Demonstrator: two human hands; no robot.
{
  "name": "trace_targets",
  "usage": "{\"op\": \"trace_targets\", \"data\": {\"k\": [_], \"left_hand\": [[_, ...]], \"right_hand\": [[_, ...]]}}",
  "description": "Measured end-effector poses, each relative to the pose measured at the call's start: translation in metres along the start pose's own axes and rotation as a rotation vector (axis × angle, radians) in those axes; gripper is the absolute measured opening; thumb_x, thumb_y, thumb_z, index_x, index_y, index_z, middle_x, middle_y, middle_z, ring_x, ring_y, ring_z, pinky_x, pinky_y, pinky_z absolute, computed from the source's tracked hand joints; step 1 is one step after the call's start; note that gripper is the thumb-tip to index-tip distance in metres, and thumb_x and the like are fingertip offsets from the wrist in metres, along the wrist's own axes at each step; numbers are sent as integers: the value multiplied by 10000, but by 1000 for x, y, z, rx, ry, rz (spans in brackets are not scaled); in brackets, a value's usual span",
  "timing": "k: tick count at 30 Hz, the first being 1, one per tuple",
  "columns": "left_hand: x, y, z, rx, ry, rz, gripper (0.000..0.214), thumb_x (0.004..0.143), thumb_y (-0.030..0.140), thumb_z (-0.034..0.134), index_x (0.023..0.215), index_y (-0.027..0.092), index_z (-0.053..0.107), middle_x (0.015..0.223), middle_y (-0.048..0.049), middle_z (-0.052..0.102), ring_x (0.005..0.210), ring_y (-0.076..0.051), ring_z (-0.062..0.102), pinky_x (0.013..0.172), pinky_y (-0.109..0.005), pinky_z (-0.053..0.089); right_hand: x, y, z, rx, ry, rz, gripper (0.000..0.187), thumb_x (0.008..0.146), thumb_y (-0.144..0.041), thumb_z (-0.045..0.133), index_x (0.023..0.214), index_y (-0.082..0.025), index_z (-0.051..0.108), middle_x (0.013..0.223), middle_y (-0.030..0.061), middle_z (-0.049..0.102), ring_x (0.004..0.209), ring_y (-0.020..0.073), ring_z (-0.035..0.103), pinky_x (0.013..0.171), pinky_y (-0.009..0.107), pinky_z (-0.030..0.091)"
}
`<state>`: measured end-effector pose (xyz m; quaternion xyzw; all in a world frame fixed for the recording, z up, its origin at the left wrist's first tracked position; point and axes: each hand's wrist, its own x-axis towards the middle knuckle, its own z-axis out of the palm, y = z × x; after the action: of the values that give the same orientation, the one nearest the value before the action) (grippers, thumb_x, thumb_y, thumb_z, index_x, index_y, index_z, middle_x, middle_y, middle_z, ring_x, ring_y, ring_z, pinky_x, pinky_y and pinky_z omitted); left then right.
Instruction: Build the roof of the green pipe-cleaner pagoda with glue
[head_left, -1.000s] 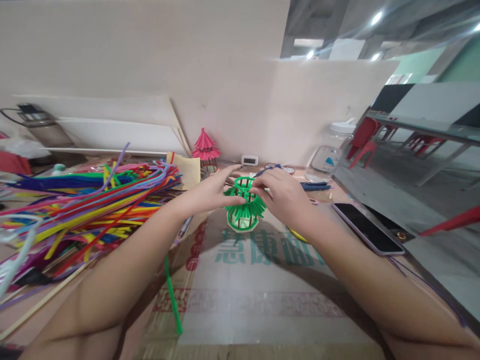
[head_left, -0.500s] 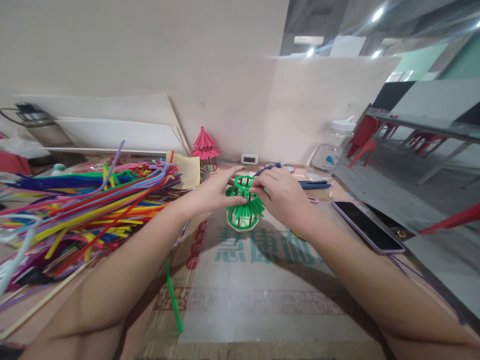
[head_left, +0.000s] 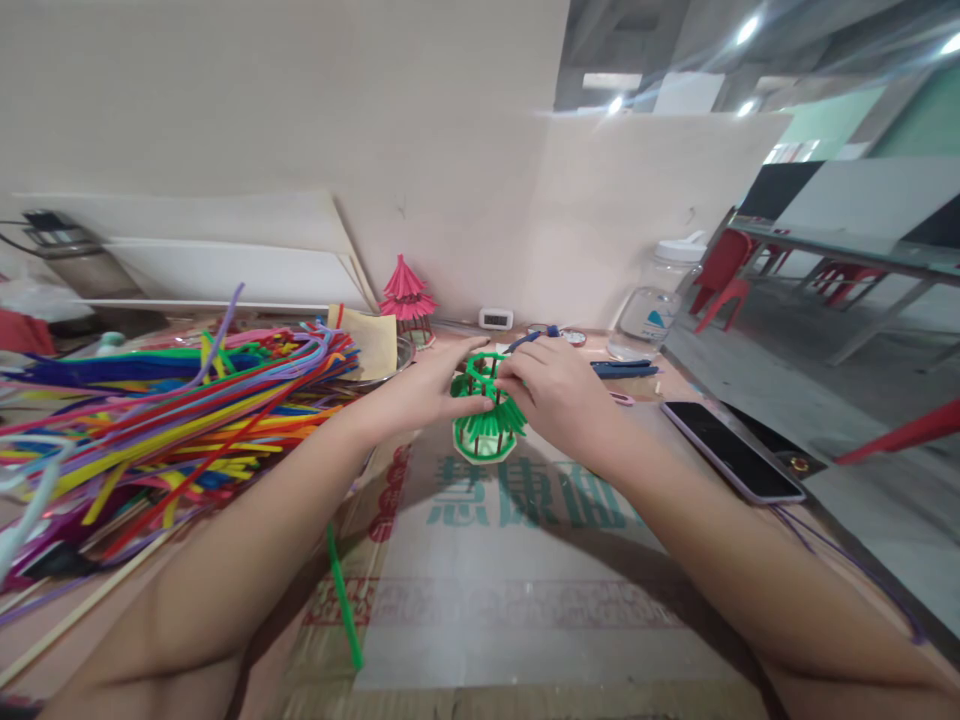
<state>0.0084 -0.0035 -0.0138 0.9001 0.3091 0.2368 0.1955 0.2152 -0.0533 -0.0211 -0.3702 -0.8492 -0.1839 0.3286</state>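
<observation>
A small green pagoda model [head_left: 487,425], built from pipe cleaners with brown posts, stands upright on a whitish many-sided base. My left hand [head_left: 431,388] wraps around its left side, the thumb lying across the front of the green roof tier. From the right, my right hand [head_left: 556,388] pinches at the upper green ring, its fingertips close together on the ring and a post. Whether a loose piece is between those fingertips is hidden. A green pipe cleaner [head_left: 345,600] lies nearer to me on the printed plastic sheet [head_left: 540,640].
A heap of coloured pipe cleaners [head_left: 187,420] covers the left side. Behind are a pink pagoda model [head_left: 405,295], a small digital clock [head_left: 496,319] and a clear bottle [head_left: 651,310]. Blue-handled pliers [head_left: 626,369] and a phone [head_left: 731,450] lie at right.
Both hands stay on the green pagoda model in nearly the same pose. The whole view has shifted slightly.
</observation>
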Motion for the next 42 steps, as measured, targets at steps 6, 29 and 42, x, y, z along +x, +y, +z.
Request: {"op": "trace_targets", "data": {"k": [6,29,42], "left_hand": [[0,1,-2,1,1,-20,727,834,430,696,1475,209,431,1496,-132,527,1331,-305,538,1093,-429,430],[0,-3,-2,11,-28,23,750,854,425,675,1505,179,396,1526,-160,483,1386,-312,484,1111,-450,421],[0,1,-3,-3,-42,27,697,864,392,668,1486,189,423,1532,-149,479,1417,-306,443,1161,-473,365]], "right_hand": [[3,2,-10,136,-8,170,149,956,-243,609,1002,-155,720,931,96,750,885,240,633,802,360,425],[3,8,-33,484,-548,559,254,895,-315,606,1013,-198,799,470,-25,623,461,141,576,503,245,365],[1,5,-7,468,-383,500,229,901,-320,604,826,-204,786,556,-28,602,506,116,476,529,259,284]]}}
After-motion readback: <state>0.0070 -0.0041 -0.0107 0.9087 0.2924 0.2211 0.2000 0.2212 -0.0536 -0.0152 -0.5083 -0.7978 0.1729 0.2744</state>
